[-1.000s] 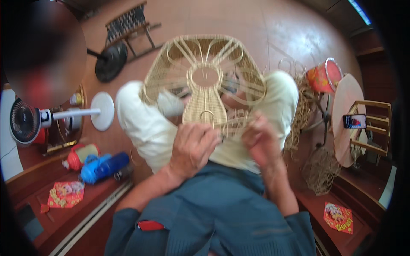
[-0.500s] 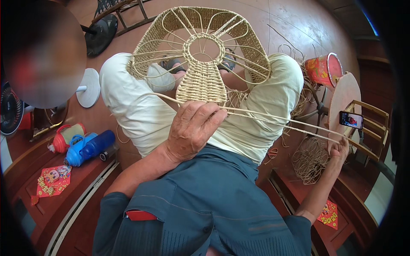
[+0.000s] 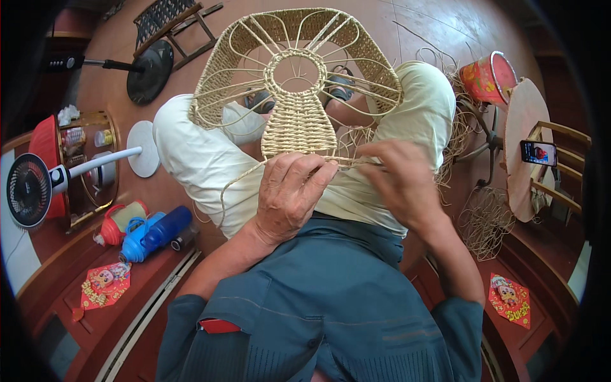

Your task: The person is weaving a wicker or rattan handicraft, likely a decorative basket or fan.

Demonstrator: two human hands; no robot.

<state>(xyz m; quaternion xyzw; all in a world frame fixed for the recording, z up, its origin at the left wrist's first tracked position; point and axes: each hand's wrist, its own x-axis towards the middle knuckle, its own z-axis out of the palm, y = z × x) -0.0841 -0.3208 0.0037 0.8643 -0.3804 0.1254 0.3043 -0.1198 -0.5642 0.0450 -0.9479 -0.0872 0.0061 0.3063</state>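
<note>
A woven cord basket piece, with a ring, looped spokes and a tightly woven central panel, lies between my white-trousered knees. My left hand is closed on the lower edge of that panel, fingertips over the working cords. Loose cord trails from there over my left thigh. My right hand is just right of the panel's lower edge, its curved fingers smeared by motion; whether it holds a cord is unclear.
Tangled cord and a red bucket lie at right, near a phone by a wooden board. At left are a fan, several flasks and a white disc. A dark chair frame is behind.
Since half a second ago my right hand has swung in from the far right to beside my left hand. The long cords it was stretching no longer extend out rightward.
</note>
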